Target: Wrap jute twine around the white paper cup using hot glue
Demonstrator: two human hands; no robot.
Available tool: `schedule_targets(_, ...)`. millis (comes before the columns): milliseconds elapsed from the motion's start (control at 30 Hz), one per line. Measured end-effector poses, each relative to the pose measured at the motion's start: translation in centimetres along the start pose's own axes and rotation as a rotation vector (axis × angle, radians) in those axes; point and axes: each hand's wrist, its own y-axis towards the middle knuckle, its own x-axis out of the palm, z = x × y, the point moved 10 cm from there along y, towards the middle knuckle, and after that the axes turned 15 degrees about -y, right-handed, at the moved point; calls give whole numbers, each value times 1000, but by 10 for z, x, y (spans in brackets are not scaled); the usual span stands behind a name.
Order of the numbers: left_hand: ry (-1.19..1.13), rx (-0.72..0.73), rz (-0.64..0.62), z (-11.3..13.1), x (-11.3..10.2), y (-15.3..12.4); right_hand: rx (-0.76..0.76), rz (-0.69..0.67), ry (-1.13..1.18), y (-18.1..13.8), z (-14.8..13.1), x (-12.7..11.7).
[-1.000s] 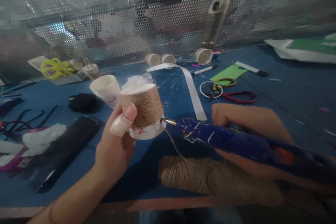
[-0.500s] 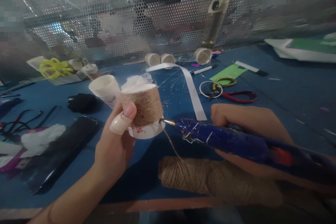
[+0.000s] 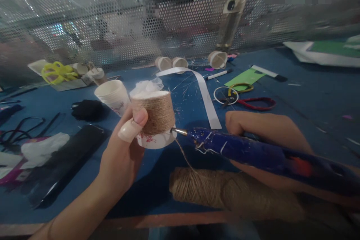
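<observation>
The left hand [image 3: 119, 161] clasped the cup [image 3: 157, 140], seemingly light, crushable, best held by its twine [image 3: 157, 114]; the right hand [image 3: 270, 131] gripped the glue gun [image 3: 239, 146] beside it.

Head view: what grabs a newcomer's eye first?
Just left of centre is the twine-wrapped cup in the left hand, with a blue metal-tipped tool in the right hand pointing at its lower right edge. Below the tool lies a twine roll, a strand running up to the cup. Far left, bright yellow loops stand out.
</observation>
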Motion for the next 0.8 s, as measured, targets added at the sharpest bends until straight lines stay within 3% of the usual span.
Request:
schedule_targets(500,-42,-14,-43,-1,2,-1,-12,-49,18,4,-1,-1)
schedule_targets(800,-22,-37,-33,-1,2,-1,-22,68,132,5,0,0)
